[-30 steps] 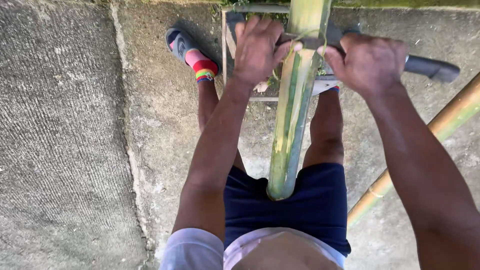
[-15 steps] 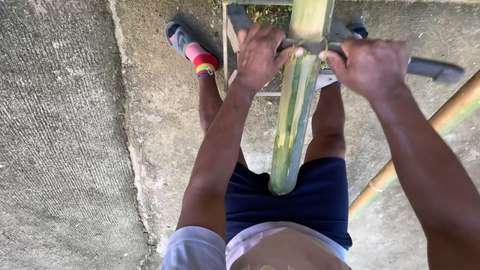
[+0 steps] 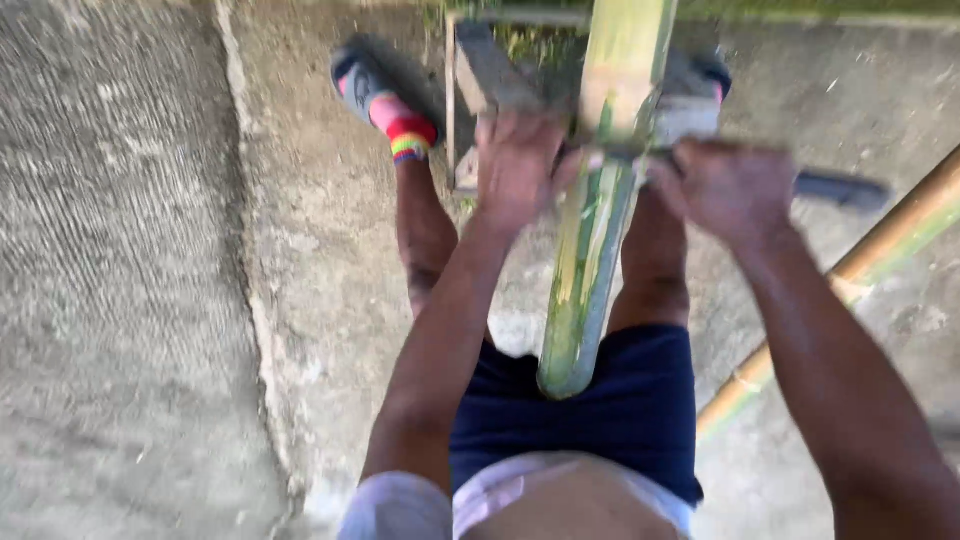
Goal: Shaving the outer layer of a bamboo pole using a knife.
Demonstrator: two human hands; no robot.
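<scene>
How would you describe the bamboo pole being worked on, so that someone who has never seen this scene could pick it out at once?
Start at the concrete floor and find the seated person's dark blue shorts. The pole being worked runs up from the lap, between the left hand and right hand. Unlike the second pole lying slanted on the ground at right, it is thick, green-yellow and partly scraped.
</scene>
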